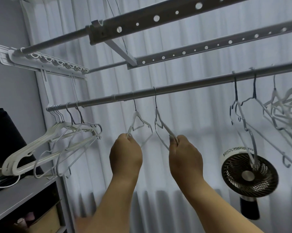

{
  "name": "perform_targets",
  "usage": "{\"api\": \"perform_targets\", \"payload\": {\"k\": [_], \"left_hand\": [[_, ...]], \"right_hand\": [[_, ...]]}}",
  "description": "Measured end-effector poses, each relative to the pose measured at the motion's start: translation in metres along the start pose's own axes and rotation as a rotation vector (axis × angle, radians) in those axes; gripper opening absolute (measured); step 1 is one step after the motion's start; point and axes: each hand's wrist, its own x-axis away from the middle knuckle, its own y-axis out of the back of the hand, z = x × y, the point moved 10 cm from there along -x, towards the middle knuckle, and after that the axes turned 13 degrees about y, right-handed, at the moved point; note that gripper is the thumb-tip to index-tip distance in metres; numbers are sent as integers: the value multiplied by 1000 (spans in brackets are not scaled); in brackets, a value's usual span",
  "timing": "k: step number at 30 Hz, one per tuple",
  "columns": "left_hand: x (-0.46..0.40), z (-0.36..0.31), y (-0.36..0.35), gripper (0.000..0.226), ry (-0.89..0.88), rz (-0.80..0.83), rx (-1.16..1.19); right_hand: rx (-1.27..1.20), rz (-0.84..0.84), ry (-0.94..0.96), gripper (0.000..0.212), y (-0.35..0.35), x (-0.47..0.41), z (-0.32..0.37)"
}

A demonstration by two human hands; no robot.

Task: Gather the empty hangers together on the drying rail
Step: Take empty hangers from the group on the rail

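Observation:
A grey drying rail (pixel 183 86) runs from lower left to upper right. Two white hangers hang from its middle. My left hand (pixel 126 153) grips the lower arm of the left hanger (pixel 138 122). My right hand (pixel 185 153) grips the lower arm of the right hanger (pixel 160 125). Both hooks stay on the rail. A bunch of several empty hangers (pixel 61 140) is gathered at the rail's left end. Several more hangers (pixel 266 118) hang spread along the right part of the rail.
Two perforated bars (pixel 175 13) pass overhead, with a wall bracket (pixel 41 63) at the left. White curtains (pixel 183 174) fill the background. A round fan (pixel 249 174) stands at the lower right. A grey shelf (pixel 20 195) with cables sits at the lower left.

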Motion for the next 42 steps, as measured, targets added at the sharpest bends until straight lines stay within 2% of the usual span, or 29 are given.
{"api": "perform_targets", "payload": {"k": [20,42], "left_hand": [[48,-50,-41,31,-81,114,73],[93,-96,-75,29,-130,177,101]], "right_hand": [[115,-111,-66,30,70,1,-50],[211,-147,-79,31,129,-3,-79]]}}
